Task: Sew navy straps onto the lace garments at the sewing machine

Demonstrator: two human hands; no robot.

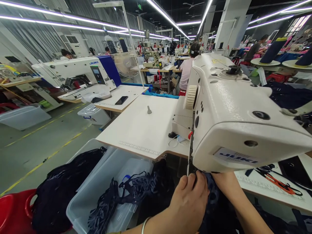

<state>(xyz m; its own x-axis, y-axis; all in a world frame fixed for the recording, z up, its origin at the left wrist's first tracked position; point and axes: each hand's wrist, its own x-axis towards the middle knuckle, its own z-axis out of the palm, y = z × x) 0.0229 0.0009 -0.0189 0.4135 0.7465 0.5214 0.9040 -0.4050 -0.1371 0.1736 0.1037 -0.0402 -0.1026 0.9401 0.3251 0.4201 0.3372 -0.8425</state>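
Note:
A white JUKI sewing machine (243,130) fills the right of the head view. Just under its front end, my left hand (188,198) is closed, fingertips pinching dark navy fabric (212,191). A bracelet circles that wrist. My right hand (225,182) reaches in beneath the machine head from the right; its fingers are hidden behind the casing and the fabric. More navy cloth hangs below and between both forearms. The stitching spot itself is covered by my left fingers and the machine.
A clear plastic bin (73,211) holding navy straps (107,201) stands at lower left, by a red stool (14,211). On the white tabletop (136,126) lies a small grey piece (149,110). Orange-handled scissors (278,182) rest at right. Another person (186,71) sits ahead.

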